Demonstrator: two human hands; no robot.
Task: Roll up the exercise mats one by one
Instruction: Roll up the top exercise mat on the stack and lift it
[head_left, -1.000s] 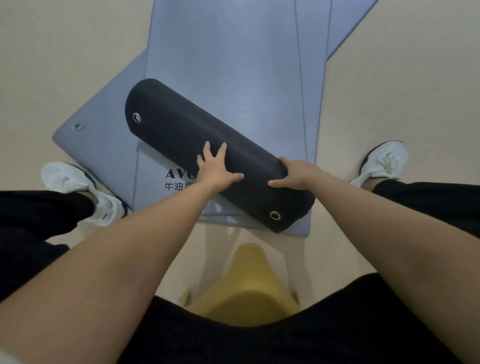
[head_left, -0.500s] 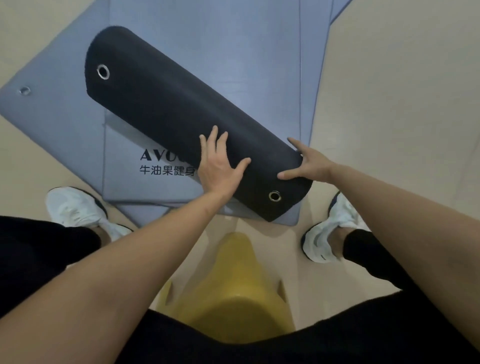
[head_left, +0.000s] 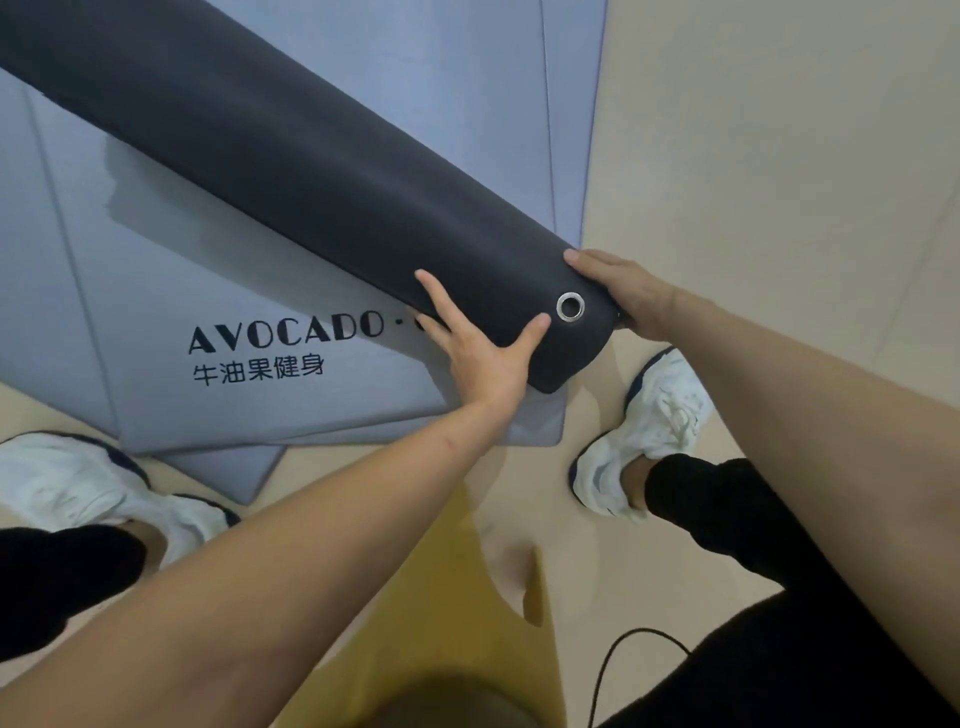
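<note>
Nearest to us, between our feet, is a yellow object (head_left: 441, 597) that we cannot identify. Our left shoe (head_left: 78, 488) and right shoe (head_left: 649, 431) stand on the pale floor (head_left: 779, 156), at either end of the near edge of the stacked mats. The printed grey mat (head_left: 208, 291), marked AVOCADO, lies flat. The corner of a lower mat (head_left: 228, 473) pokes out from under its near edge.

The right end of the dark roll (head_left: 311, 171) rests over the printed mat's near right corner. Our left hand (head_left: 483, 358) presses on the roll's near flank. Its fingers are straight and spread, its thumb reaches toward the metal eyelet (head_left: 570, 306), and it grips nothing. Our right hand (head_left: 623, 291) is just beyond, laid against the roll's end with one digit along the top edge. The roll hides its other fingers, so we cannot tell whether they curl.

From that corner the roll's long axis runs diagonally away to the far left and out of view, askew to the mats' long edges. Past it lies the flat grey stretch (head_left: 441, 78), on the far side from our fingers, and we take this to be what remains to wind.

Both hands crowd the right end, and the far left end goes unattended. We judge the push must go forward and away, with the left hand shifted along the roll, or the roll may wind crooked.
</note>
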